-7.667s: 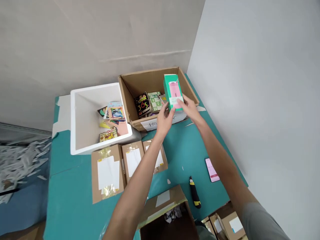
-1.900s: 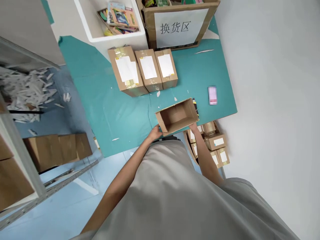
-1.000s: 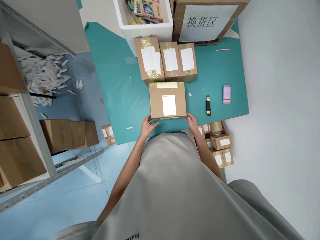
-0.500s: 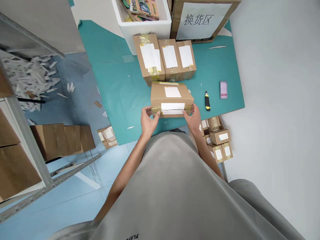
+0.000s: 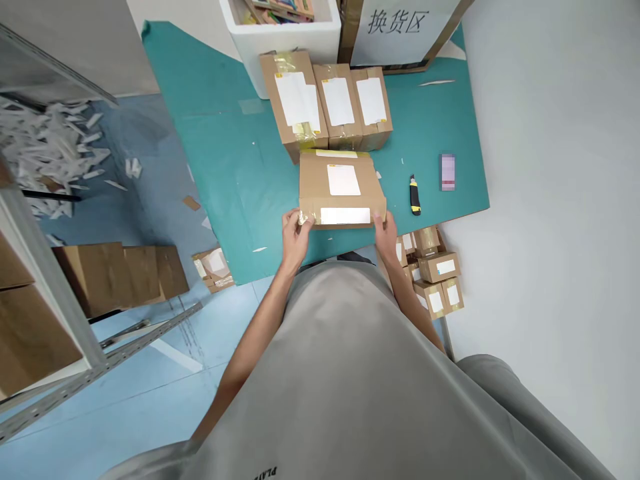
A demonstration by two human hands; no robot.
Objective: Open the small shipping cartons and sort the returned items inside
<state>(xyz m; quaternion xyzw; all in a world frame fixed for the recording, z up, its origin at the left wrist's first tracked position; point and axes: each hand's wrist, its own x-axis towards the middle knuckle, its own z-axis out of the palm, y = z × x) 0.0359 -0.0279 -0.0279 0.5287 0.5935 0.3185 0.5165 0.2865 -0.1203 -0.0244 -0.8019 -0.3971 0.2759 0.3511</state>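
A brown cardboard box (image 5: pixel 315 187) with white labels and clear tape is at the near side of the green-covered table (image 5: pixel 220 153). My left hand (image 5: pixel 296 239) grips its near left corner, thumb on the front face and fingers round the side. At the near right corner, my right hand (image 5: pixel 385 239) holds the box the same way, fingers closed on its edge. Just behind it stand three more labelled boxes (image 5: pixel 339 107) side by side. A black and yellow utility knife (image 5: pixel 415 196) lies to the right of the box.
A pink phone-shaped item (image 5: pixel 447 172) lies near the table's right edge. At the back are a white bin (image 5: pixel 285 43) of books and a large carton (image 5: pixel 395 33) with a sign. Packed parcels (image 5: pixel 437 270) are stacked below right; shelving (image 5: pixel 90 320) stands at left.
The held box has tipped so more of its top face and less of its front face shows. Both hands have shifted outward to its corners. The whole view has moved slightly.
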